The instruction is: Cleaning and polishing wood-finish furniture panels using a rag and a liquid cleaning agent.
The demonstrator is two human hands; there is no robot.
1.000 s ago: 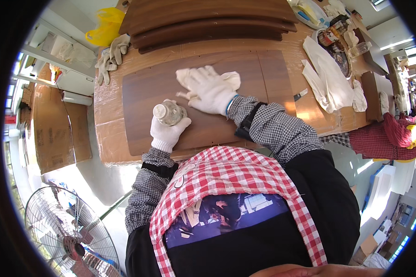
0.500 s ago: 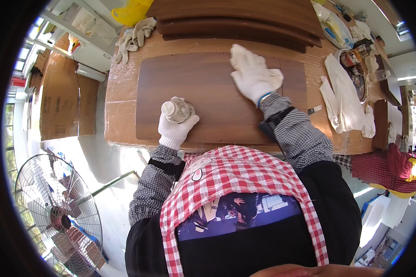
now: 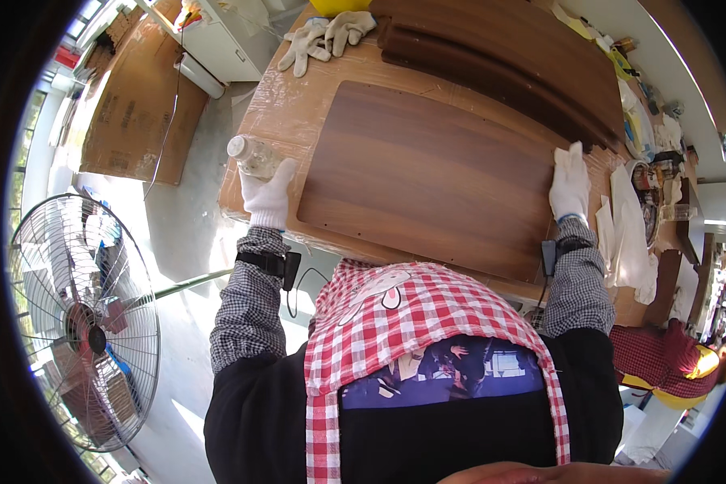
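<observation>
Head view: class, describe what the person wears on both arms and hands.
Both hands, left hand and right hand, wear white knit gloves. Sleeves are black-and-white small check. Each wrist carries a black strap with a small black device; a thin cable hangs from the left one.

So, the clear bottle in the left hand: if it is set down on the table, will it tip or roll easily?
The clear bottle looks round-bodied, so on its side it would probably roll. The left hand holds it near the table edge, so a fall seems possible. It seems glassy and may be slippery in a glove; its weight cannot be judged.
</observation>
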